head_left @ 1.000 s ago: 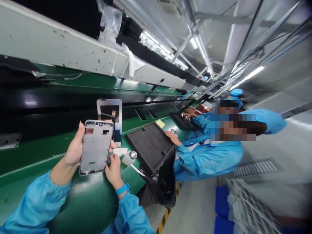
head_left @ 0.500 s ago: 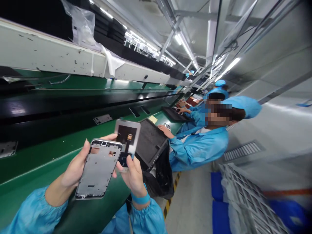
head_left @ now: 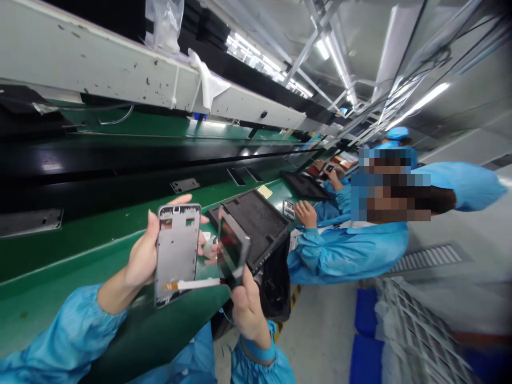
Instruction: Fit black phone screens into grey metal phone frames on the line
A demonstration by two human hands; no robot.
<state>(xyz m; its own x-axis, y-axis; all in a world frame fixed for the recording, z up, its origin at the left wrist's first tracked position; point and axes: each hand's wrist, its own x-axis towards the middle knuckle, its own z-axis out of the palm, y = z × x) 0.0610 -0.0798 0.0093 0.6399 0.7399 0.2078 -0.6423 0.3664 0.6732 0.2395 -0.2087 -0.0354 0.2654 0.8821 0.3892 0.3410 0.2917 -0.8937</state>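
My left hand [head_left: 143,253] is closed around a grey metal phone frame [head_left: 178,245], its inner face turned up with small cut-outs near the top. To the right, my right hand [head_left: 248,301] grips a phone screen [head_left: 233,246], tilted and blurred by motion. A flat ribbon cable [head_left: 196,284] reaches from the screen's lower end across the bottom of the frame. The two parts are held apart above the green bench, and a small clear piece shows between them, too blurred to name.
A black tray [head_left: 256,216] lies on the green bench [head_left: 100,266] beyond my hands. More frames [head_left: 30,221] lie on the dark belt [head_left: 120,176]. A black bag [head_left: 278,288] hangs at the bench edge. A co-worker in a blue smock [head_left: 348,256] sits to the right.
My right hand has moved right and turned the screen, so its ribbon cable now stretches over the frame. The frame is more upright. The view has shifted left.
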